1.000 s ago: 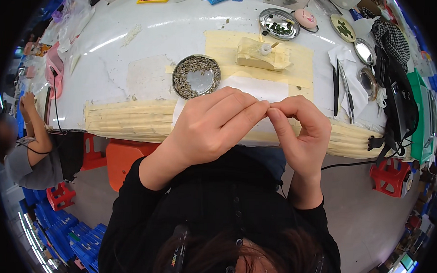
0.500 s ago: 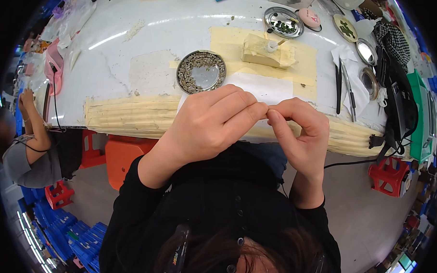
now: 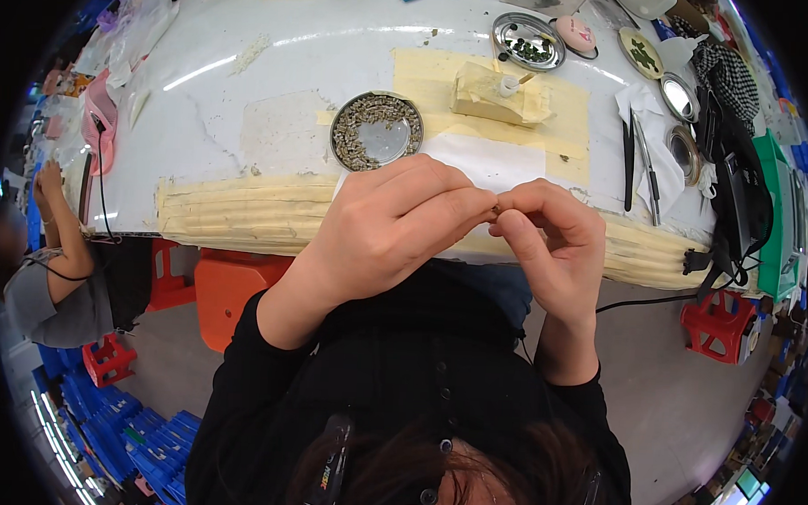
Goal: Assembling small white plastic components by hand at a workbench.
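Note:
My left hand [image 3: 392, 225] and my right hand [image 3: 555, 244] meet at their fingertips over the table's near edge. Both are closed in a pinch. A tiny dark bit shows between the fingertips, too small to name. Just beyond my left hand sits a round metal tin [image 3: 335, 139] with many small grey-brown pieces lying around its inside. White paper [image 3: 505, 160] lies partly hidden under my hands. Behind it stands a block wrapped in cream tape [image 3: 485, 99], with a small white cup [image 3: 508, 85] and thin sticks on top.
Farther back, a metal dish [image 3: 529, 41] holds dark green pieces, beside a pink round object [image 3: 574, 33]. Black tweezers [image 3: 628, 167] and a pen-like tool [image 3: 647, 167] lie on the right. A green tray [image 3: 770, 221] stands at the right edge. Another person's arm [image 3: 70, 250] shows at far left.
My fingertips have shifted slightly, and the tiny dark bit between them shows a little more. The table things sit slightly farther right in the picture. Both hands remain pinched together.

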Demonstrator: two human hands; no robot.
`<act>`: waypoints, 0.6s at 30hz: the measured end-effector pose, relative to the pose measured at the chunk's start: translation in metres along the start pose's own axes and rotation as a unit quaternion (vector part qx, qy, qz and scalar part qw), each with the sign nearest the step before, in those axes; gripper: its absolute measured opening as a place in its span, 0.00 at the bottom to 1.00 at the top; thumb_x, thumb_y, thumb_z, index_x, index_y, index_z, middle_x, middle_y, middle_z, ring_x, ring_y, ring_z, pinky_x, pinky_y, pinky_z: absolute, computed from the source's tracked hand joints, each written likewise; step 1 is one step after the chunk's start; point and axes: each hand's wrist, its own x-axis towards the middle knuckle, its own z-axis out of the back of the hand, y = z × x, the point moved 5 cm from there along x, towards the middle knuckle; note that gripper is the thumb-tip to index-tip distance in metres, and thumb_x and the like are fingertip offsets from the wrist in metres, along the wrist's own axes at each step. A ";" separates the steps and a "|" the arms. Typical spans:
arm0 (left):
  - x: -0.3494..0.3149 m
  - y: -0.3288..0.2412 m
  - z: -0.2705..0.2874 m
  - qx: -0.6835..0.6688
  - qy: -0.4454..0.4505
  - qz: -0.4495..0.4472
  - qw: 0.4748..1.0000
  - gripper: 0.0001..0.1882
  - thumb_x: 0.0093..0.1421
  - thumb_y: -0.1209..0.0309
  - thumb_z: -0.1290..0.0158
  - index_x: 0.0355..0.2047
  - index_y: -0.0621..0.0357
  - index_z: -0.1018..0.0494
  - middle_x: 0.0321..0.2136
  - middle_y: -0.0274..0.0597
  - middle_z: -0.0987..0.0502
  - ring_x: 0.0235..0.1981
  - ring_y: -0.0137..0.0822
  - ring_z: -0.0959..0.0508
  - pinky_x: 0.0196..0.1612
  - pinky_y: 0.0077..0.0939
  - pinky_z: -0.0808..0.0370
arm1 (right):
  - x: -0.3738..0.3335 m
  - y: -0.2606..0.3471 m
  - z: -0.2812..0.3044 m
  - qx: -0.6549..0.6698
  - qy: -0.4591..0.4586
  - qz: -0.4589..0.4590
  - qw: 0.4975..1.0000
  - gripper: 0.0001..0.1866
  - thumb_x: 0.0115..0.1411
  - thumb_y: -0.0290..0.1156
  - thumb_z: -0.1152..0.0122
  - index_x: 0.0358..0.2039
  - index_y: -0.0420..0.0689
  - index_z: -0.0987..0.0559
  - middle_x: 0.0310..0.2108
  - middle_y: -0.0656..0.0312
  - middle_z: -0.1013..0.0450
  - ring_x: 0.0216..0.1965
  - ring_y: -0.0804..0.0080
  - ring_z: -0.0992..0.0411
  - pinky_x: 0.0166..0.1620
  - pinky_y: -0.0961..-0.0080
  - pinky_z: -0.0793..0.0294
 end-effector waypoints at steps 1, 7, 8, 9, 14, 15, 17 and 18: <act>0.000 0.000 0.000 0.002 0.000 0.002 1.000 0.14 0.44 0.80 0.35 0.34 0.64 0.20 0.27 0.41 0.22 0.26 0.37 0.21 0.26 0.26 0.26 | 0.000 0.000 -0.001 -0.005 0.000 0.007 1.000 0.05 0.60 0.23 0.40 0.30 0.35 0.20 0.25 0.60 0.24 0.27 0.78 0.26 0.32 0.82 0.29; -0.002 0.002 -0.001 -0.012 -0.001 0.012 1.000 0.13 0.45 0.81 0.36 0.34 0.64 0.20 0.27 0.42 0.22 0.26 0.37 0.21 0.26 0.26 0.26 | -0.001 -0.006 0.000 0.019 -0.003 -0.032 0.999 0.04 0.59 0.23 0.39 0.31 0.35 0.20 0.25 0.60 0.23 0.27 0.78 0.25 0.33 0.82 0.27; -0.002 0.002 -0.001 -0.009 -0.003 0.011 1.000 0.12 0.46 0.81 0.36 0.34 0.64 0.20 0.27 0.42 0.22 0.26 0.38 0.21 0.25 0.26 0.26 | 0.000 -0.005 0.000 0.007 -0.015 -0.020 1.000 0.04 0.59 0.23 0.38 0.30 0.35 0.20 0.26 0.60 0.23 0.27 0.77 0.25 0.33 0.82 0.27; -0.002 0.002 -0.002 -0.007 -0.005 0.010 1.000 0.12 0.46 0.81 0.36 0.33 0.65 0.21 0.27 0.42 0.22 0.26 0.38 0.22 0.25 0.26 0.26 | 0.000 -0.003 0.000 -0.005 -0.028 -0.008 1.000 0.04 0.58 0.22 0.37 0.30 0.35 0.20 0.26 0.60 0.23 0.27 0.77 0.25 0.33 0.82 0.27; -0.002 0.002 -0.005 0.016 0.009 0.010 1.000 0.12 0.46 0.81 0.35 0.34 0.65 0.21 0.27 0.42 0.22 0.25 0.39 0.22 0.25 0.28 0.27 | 0.000 -0.001 0.001 -0.085 -0.059 0.036 0.994 0.03 0.55 0.21 0.34 0.29 0.36 0.20 0.25 0.61 0.23 0.26 0.76 0.24 0.32 0.81 0.27; -0.003 0.003 -0.006 0.016 0.013 0.011 1.000 0.13 0.46 0.81 0.36 0.34 0.65 0.21 0.27 0.42 0.22 0.25 0.39 0.22 0.25 0.28 0.27 | -0.001 -0.001 0.001 -0.100 -0.061 0.039 0.992 0.03 0.54 0.21 0.34 0.29 0.37 0.20 0.25 0.61 0.23 0.25 0.76 0.24 0.31 0.81 0.27; -0.002 0.004 -0.009 0.018 0.020 0.022 0.999 0.13 0.46 0.81 0.36 0.35 0.64 0.21 0.27 0.42 0.22 0.26 0.39 0.22 0.25 0.28 0.27 | -0.001 -0.002 0.003 -0.130 -0.068 0.047 0.988 0.03 0.54 0.21 0.33 0.28 0.38 0.20 0.24 0.61 0.24 0.24 0.75 0.25 0.30 0.80 0.28; -0.001 0.004 -0.010 0.017 0.022 0.031 0.999 0.13 0.46 0.81 0.36 0.35 0.64 0.21 0.28 0.42 0.22 0.27 0.39 0.22 0.25 0.28 0.27 | 0.000 -0.003 0.005 -0.148 -0.075 0.051 0.985 0.03 0.53 0.21 0.33 0.27 0.39 0.20 0.23 0.61 0.25 0.23 0.74 0.27 0.29 0.80 0.29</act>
